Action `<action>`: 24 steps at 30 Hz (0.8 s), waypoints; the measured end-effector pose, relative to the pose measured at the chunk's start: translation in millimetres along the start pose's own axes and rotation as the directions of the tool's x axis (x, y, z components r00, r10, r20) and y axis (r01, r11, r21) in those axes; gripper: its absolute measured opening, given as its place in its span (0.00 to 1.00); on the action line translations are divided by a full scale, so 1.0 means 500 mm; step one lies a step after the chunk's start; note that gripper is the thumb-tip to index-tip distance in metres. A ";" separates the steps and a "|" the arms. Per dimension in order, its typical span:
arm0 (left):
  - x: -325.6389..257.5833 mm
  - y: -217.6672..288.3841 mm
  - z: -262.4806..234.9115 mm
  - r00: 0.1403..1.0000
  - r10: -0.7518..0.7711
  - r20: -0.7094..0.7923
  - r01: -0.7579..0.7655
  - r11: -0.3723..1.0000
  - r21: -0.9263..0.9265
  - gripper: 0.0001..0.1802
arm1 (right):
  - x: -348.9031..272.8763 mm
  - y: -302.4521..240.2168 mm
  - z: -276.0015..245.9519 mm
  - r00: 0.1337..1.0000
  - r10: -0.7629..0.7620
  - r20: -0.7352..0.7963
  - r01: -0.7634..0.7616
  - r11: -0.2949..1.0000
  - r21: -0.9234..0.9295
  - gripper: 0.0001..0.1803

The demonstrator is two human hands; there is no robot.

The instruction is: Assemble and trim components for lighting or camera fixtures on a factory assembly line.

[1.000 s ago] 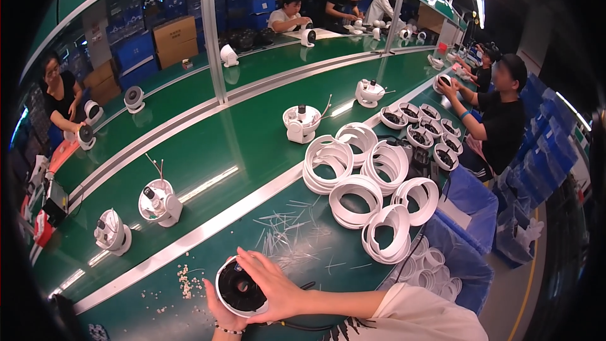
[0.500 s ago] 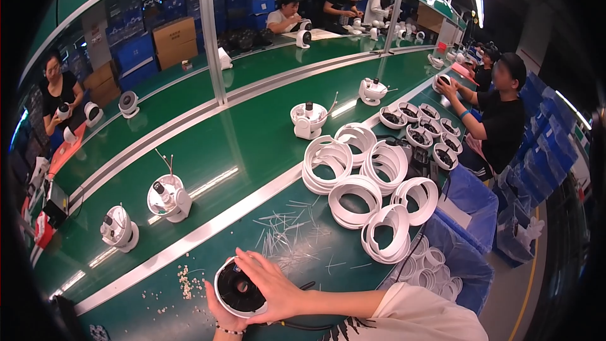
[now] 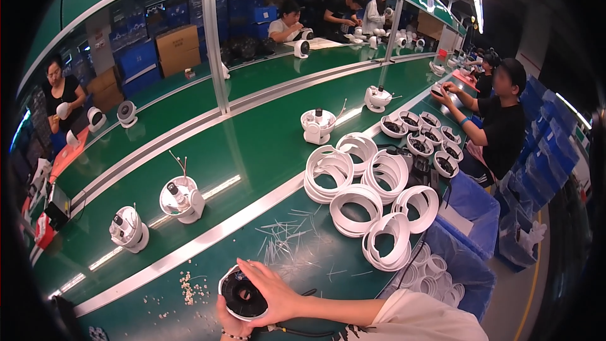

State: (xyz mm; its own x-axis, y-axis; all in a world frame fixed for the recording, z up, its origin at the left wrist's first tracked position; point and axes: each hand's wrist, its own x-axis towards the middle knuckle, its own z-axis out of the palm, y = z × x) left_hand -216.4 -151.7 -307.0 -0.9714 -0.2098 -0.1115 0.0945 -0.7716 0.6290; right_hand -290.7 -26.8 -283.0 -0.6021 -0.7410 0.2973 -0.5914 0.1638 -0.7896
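Observation:
Low in the middle, a round white housing shell point(image 3: 244, 295) with a black inner part and a hole at its centre is held between my two hands, its black side facing up. My left hand point(image 3: 232, 324) cups it from the lower left, with a beaded bracelet at the wrist. Over the upper and right rim curls my right hand point(image 3: 278, 293), its fingertips at the top edge. A black cable point(image 3: 303, 332) lies beside the right forearm. Left of the hands are scattered small beige bits point(image 3: 188, 287), and beyond them thin clear strips point(image 3: 278, 240).
Stacks of white rings point(image 3: 356, 210) stand right of the strips, with black-lined shells point(image 3: 420, 145) behind. Across the metal rail, the green belt point(image 3: 252, 151) carries partly built white camera units point(image 3: 181, 199). Blue-lined bins point(image 3: 467, 215) flank the bench; a co-worker point(image 3: 502, 120) sits at the right.
The camera units on the belt have moved a little to the right along it. My hands still grip the shell, almost unmoved; the view has shifted slightly.

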 end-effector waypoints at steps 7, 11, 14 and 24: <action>-0.026 0.023 -0.004 0.997 -0.060 0.055 0.052 0.989 0.137 0.37 | -0.003 0.000 0.016 0.994 -0.075 -0.077 0.081 0.993 0.086 0.64; -0.019 0.038 -0.040 0.990 -0.133 0.049 0.128 0.989 0.079 0.39 | 0.031 0.008 0.008 0.981 -0.178 -0.083 0.189 0.971 0.149 0.65; 0.014 0.069 -0.001 0.982 -0.121 0.144 0.100 0.984 0.147 0.40 | 0.051 -0.010 -0.025 0.967 -0.230 -0.111 0.232 0.973 -0.002 0.68; 0.005 0.101 0.016 0.974 -0.088 0.210 0.091 0.996 -0.003 0.40 | 0.073 -0.062 -0.036 0.944 -0.326 0.047 0.329 0.931 -0.157 0.71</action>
State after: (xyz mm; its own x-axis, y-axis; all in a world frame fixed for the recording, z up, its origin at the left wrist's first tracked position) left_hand -215.7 -186.1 -269.4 -0.9999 -0.0104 -0.0029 0.0065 -0.7895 0.6138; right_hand -304.0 -47.1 -238.1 -0.3509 -0.7834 0.5130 -0.8331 0.0111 -0.5530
